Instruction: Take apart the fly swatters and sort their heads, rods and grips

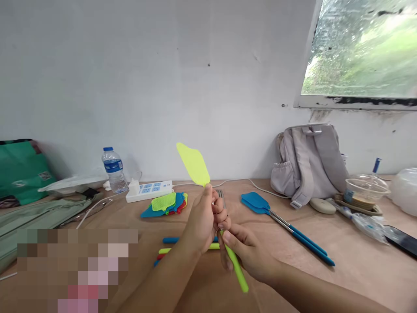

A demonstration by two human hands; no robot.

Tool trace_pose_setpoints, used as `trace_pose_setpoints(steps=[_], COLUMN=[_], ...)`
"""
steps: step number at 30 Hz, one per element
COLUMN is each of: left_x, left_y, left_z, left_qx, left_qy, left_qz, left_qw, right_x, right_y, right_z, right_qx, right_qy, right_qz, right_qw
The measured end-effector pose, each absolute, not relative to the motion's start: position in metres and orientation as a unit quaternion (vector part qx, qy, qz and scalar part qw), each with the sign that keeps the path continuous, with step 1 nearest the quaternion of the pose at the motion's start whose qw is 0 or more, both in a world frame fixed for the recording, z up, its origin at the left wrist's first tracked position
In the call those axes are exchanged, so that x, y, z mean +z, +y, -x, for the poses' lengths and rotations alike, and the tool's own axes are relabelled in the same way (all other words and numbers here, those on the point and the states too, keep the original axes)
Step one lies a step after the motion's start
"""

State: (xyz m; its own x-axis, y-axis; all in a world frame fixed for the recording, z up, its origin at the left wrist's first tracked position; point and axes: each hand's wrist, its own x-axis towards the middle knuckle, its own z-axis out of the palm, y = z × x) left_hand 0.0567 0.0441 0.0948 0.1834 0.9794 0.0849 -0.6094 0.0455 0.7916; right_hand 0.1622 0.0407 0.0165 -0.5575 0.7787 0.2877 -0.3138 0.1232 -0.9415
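In the middle of the head view, a yellow-green fly swatter (pixel 194 164) is held up at a slant above the table. My left hand (pixel 208 213) is closed around its upper shaft, just below the flat head. My right hand (pixel 241 248) pinches the top of the green handle, which points down toward me. Fingers hide most of the shaft. Behind my hands lie several coloured handles (pixel 171 240), partly covered by my left arm. Loose swatter heads (pixel 163 201) in yellow-green, blue and red are stacked to the left. Two blue fly swatters (pixel 293 230) lie to the right.
A white power strip (pixel 150 191) and a water bottle (pixel 114 169) stand at the back left. At the back right are a grey backpack (pixel 306 163), a plastic cup (pixel 365 189) and a phone (pixel 402 239). A green bag (pixel 24 171) sits far left.
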Motion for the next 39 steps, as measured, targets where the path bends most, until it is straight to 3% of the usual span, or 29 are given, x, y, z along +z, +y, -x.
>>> trace_pose_setpoints(steps=[8, 14, 17, 21, 24, 32, 39], left_x=[0.110, 0.113, 0.125, 0.149, 0.163, 0.167, 0.158], left_y=[0.025, 0.039, 0.050, 0.057, 0.048, 0.038, 0.049], left_z=[-0.054, -0.049, -0.020, 0.050, 0.090, 0.090, 0.078], left_qx=[0.574, 0.601, 0.660, 0.782, 0.792, 0.772, 0.726], left_qy=[0.202, 0.225, 0.227, 0.193, 0.141, 0.153, 0.209], left_qz=[-0.336, -0.312, -0.317, -0.313, -0.302, -0.304, -0.382], left_qw=[0.719, 0.701, 0.642, 0.503, 0.510, 0.537, 0.532], right_x=[0.033, 0.040, 0.028, -0.001, -0.017, -0.023, -0.026], right_y=[0.020, 0.024, 0.025, 0.027, 0.030, 0.048, 0.065], right_z=[-0.165, -0.166, -0.169, -0.171, -0.170, -0.183, -0.191], right_qx=[0.842, 0.847, 0.828, 0.692, 0.538, 0.302, 0.213], right_qy=[-0.440, -0.441, -0.486, -0.608, -0.691, -0.814, -0.845], right_qz=[0.015, 0.054, 0.072, 0.185, 0.273, 0.278, 0.289], right_qw=[0.313, 0.291, 0.271, 0.343, 0.398, 0.411, 0.396])
